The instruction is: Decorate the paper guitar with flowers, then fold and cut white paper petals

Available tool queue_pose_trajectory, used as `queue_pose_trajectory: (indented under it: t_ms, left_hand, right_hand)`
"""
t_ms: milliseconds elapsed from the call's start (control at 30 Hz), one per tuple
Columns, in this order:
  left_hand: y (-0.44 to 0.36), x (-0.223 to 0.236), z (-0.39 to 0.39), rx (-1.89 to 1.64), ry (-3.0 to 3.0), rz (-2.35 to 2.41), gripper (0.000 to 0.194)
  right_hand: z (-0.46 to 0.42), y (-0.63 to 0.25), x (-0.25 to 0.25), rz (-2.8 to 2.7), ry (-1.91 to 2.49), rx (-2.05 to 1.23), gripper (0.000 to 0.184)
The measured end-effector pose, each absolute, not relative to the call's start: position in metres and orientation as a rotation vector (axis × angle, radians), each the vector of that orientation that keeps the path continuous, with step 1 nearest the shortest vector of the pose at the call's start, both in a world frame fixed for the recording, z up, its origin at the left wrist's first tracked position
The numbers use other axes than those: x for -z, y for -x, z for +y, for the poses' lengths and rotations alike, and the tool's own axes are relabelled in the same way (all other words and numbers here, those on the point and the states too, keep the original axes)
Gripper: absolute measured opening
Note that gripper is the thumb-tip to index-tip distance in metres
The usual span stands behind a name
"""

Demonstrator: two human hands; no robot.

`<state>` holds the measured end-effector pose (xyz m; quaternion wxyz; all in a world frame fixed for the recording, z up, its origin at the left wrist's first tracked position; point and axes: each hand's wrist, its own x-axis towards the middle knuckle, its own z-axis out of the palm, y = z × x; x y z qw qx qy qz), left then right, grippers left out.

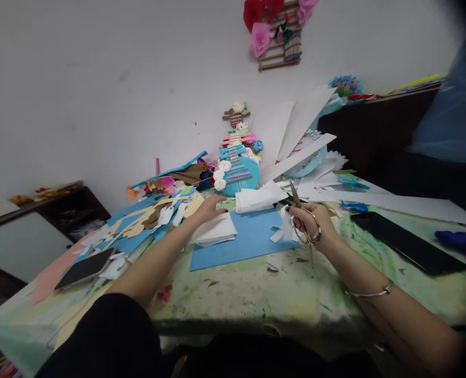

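Observation:
My right hand [315, 223] is closed around a pair of gold-handled scissors [295, 193], blades pointing up and away. White paper scraps [287, 224] lie by its fingertips; whether the fingers also pinch one I cannot tell. My left hand [209, 209] has its thumb and fingers apart, at the far edge of a stack of white paper [217, 230]. That stack lies partly on a blue sheet [244, 247]. Beyond it rests a second folded white paper pile [258, 197].
Paper offcuts [154, 216] and a phone [85, 268] lie on the left. A larger black device [408, 241] is on the right, near long white strips [398, 201]. A blue guitar-shaped craft [243, 176] leans against the wall. A painted cloth [233, 294] covers the table.

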<state>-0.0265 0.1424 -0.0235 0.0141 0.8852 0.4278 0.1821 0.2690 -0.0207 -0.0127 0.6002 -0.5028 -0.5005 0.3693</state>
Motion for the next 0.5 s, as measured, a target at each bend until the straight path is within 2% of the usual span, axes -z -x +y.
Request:
queue_pose_trajectory:
  t_ms: [200, 333, 500]
  left_hand:
    - [0.035, 0.044, 0.093, -0.369, -2.824, 1.257, 0.044]
    - [0.056, 0.052, 0.081, -0.124, -2.826, 1.069, 0.049]
    - [0.071, 0.047, 0.081, -0.119, -2.693, 1.033, 0.052]
  right_hand:
    - [-0.016, -0.270, 0.018, -1.113, 1.143, -0.902, 0.023]
    - [-0.016, -0.269, 0.018, -1.134, 1.147, -0.892, 0.027]
    - [-0.019, -0.267, 0.016, -1.157, 1.179, -0.855, 0.029]
